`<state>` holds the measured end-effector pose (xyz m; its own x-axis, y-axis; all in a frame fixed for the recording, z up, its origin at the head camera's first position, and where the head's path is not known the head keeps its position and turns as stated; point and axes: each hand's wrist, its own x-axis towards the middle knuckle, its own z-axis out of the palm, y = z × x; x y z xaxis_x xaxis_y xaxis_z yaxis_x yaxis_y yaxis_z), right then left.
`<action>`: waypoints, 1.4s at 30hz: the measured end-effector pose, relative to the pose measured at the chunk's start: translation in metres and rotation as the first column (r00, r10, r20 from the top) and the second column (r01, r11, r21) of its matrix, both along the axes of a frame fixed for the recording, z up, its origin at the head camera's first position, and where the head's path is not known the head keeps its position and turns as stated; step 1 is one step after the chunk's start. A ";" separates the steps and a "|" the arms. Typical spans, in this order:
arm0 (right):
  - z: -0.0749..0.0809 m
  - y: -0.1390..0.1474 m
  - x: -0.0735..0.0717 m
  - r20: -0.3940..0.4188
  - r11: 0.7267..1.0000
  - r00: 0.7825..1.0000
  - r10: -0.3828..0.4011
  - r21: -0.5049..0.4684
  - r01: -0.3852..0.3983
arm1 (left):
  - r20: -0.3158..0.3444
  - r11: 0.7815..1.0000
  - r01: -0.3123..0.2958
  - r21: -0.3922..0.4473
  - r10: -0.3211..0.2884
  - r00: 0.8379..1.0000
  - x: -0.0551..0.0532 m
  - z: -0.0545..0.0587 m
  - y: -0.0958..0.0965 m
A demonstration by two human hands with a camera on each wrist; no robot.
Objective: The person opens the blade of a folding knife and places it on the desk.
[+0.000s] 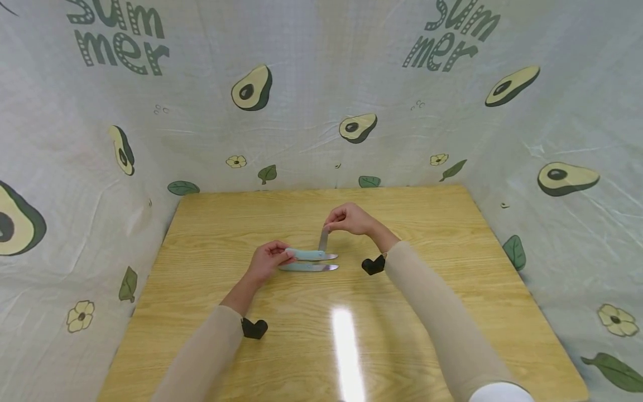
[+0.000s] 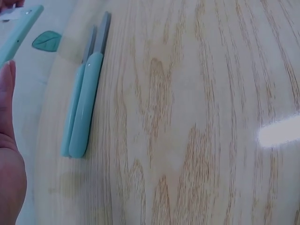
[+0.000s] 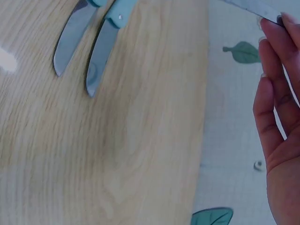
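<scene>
My left hand (image 1: 266, 261) holds a folding knife by its light blue handle (image 2: 22, 29), pinched between thumb and fingers. Its metal blade (image 1: 324, 239) stands at an angle to the handle, partly unfolded. The fingertips of my right hand (image 1: 354, 219) pinch the tip end of this blade, which the right wrist view shows at the top (image 3: 251, 6). Two more light blue folding knives lie side by side below, blades out: a nearer knife (image 2: 86, 110) and a farther knife (image 2: 74, 110). In the head view the held handle partly covers the farther one.
The knives lie on a wooden table (image 1: 427, 290) with a bright light reflection near its front. A pale cloth (image 1: 301, 145) printed with avocados, leaves and flowers hangs at the back and both sides. Black straps (image 1: 373, 265) show at the wrists.
</scene>
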<state>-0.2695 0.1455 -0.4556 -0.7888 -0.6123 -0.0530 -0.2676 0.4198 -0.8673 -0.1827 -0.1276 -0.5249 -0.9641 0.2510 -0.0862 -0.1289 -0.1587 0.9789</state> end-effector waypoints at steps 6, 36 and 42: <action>-0.017 0.020 0.012 0.120 0.983 0.990 -0.073 -0.160 0.092 | 0.002 0.995 -0.045 0.088 0.045 0.999 0.002 0.000 -0.005; -0.073 0.004 0.059 0.352 0.733 0.889 -0.293 -0.514 0.445 | 0.064 0.929 -0.239 0.282 0.230 0.971 -0.005 0.001 -0.003; -0.080 0.005 0.055 0.380 0.674 0.862 -0.337 -0.542 0.502 | 0.095 0.952 -0.220 0.215 0.204 0.974 -0.011 0.001 -0.005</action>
<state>-0.2142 0.1509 -0.5359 -0.9833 -0.1816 -0.0074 0.0438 -0.1974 -0.9793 -0.1936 -0.1328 -0.5243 -0.9906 0.0622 -0.1217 -0.1365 -0.4025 0.9052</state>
